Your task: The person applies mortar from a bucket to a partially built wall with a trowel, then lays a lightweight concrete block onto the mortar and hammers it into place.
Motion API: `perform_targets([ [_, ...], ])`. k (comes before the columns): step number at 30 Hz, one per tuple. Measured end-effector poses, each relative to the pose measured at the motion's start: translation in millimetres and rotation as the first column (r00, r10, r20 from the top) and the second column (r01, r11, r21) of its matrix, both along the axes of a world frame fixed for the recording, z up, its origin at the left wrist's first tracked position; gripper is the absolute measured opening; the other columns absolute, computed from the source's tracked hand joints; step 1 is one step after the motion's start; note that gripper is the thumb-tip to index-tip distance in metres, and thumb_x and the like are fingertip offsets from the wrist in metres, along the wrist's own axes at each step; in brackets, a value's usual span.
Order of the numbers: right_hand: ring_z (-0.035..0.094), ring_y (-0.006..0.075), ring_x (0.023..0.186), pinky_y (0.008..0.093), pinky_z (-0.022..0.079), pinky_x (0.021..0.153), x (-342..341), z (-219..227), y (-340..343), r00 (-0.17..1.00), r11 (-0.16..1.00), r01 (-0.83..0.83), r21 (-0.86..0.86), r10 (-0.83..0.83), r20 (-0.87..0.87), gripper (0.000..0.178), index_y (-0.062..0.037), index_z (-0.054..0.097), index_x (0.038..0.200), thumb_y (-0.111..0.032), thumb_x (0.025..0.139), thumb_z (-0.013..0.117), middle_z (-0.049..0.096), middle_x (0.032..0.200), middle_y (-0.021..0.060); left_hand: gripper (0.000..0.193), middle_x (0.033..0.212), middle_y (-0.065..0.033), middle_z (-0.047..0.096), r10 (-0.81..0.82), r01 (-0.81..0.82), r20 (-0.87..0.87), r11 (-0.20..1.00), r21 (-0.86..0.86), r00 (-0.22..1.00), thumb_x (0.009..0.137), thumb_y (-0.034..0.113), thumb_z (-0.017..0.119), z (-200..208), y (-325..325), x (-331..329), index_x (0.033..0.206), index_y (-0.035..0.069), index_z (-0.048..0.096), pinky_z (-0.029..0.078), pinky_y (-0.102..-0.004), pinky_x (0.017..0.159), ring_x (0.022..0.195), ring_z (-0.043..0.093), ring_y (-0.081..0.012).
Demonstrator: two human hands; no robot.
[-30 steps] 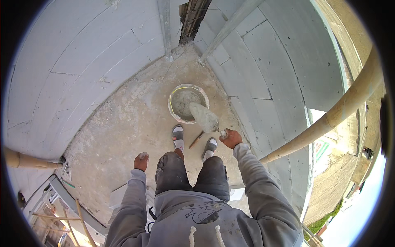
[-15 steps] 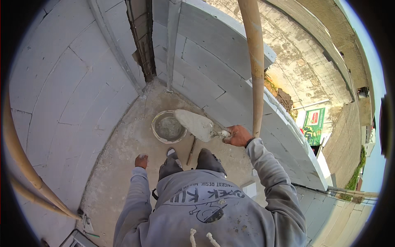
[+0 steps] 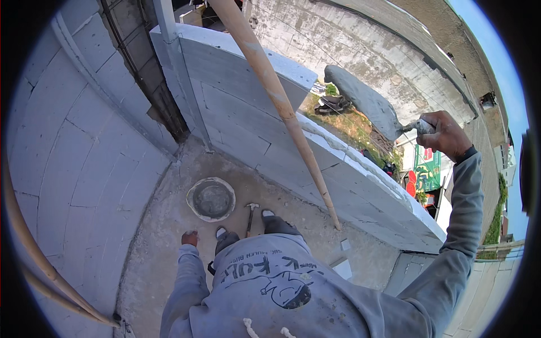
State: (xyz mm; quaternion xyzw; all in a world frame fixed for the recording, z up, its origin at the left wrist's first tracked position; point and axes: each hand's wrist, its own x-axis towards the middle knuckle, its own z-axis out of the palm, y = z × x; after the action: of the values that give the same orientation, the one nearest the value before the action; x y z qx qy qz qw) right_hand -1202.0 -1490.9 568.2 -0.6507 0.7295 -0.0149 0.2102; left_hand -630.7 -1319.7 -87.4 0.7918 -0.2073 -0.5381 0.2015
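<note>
In my right hand [image 3: 444, 135], fingers wrapped round its handle, is a pointed trowel [image 3: 360, 97] smeared with grey mortar. It is raised at the right, over the outer side of the low block wall [image 3: 360, 169]. Wet-looking mortar [image 3: 344, 147] lies along part of that wall's top. My left hand [image 3: 190, 238] hangs low beside my leg, its fingers curled; what they hold, if anything, cannot be made out. Just ahead of it on the floor is a round bucket [image 3: 211, 199] with grey mortar inside. A hammer [image 3: 251, 218] rests between the bucket and my feet.
A slanting bamboo pole [image 3: 282, 107] crosses in front of the low wall. More poles [image 3: 51, 270] lean at the left against the tall block wall [image 3: 84, 163]. Block pieces [image 3: 342, 268] lie on the floor to my right. Ground with a green banner [image 3: 427, 169] shows beyond the low wall.
My right hand has swung the trowel up and right, from beside the bucket to over the low wall. The view has turned with me. The left hand still hangs low.
</note>
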Motion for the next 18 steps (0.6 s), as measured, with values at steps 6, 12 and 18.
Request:
perform_targets([
  [6,0.053,0.0161,0.042,0.0309,0.043,0.040,-22,-19,-98,0.911,0.963,-0.142,0.228,0.217,-0.350,0.011,0.0019,0.058,0.065,-0.008,0.063,0.062,0.055,0.051,0.0077,0.029,0.084,-0.0099,0.063,0.005,-0.026,-0.109,0.981,-0.191,0.994,0.081,0.017,0.056,44,-35,-114,0.100,-0.005,0.058,0.051,-0.0300,0.062,0.067,0.060,-0.0184],
  [12,0.064,0.0226,0.064,0.0345,0.052,0.058,34,-103,-197,0.484,0.748,-0.304,0.590,0.655,-0.580,0.024,-0.0002,0.068,0.078,-0.019,0.062,0.071,0.066,0.075,0.0148,0.020,0.082,-0.0087,0.064,-0.077,0.108,0.141,0.967,-0.232,0.987,0.079,0.016,0.057,99,-27,-189,0.089,-0.001,0.062,0.050,-0.0286,0.066,0.074,0.061,-0.0166],
  [18,0.063,0.0226,0.083,0.0324,0.049,0.072,128,-81,-254,0.201,0.601,-0.330,0.728,0.798,-0.568,0.045,0.0008,0.069,0.089,-0.031,0.058,0.079,0.067,0.092,0.0117,0.017,0.078,-0.0051,0.064,0.520,-0.554,-0.300,0.832,-0.034,0.800,0.080,0.018,0.055,-2,88,-165,0.083,0.003,0.063,0.051,-0.0319,0.055,0.064,0.062,-0.0189],
])
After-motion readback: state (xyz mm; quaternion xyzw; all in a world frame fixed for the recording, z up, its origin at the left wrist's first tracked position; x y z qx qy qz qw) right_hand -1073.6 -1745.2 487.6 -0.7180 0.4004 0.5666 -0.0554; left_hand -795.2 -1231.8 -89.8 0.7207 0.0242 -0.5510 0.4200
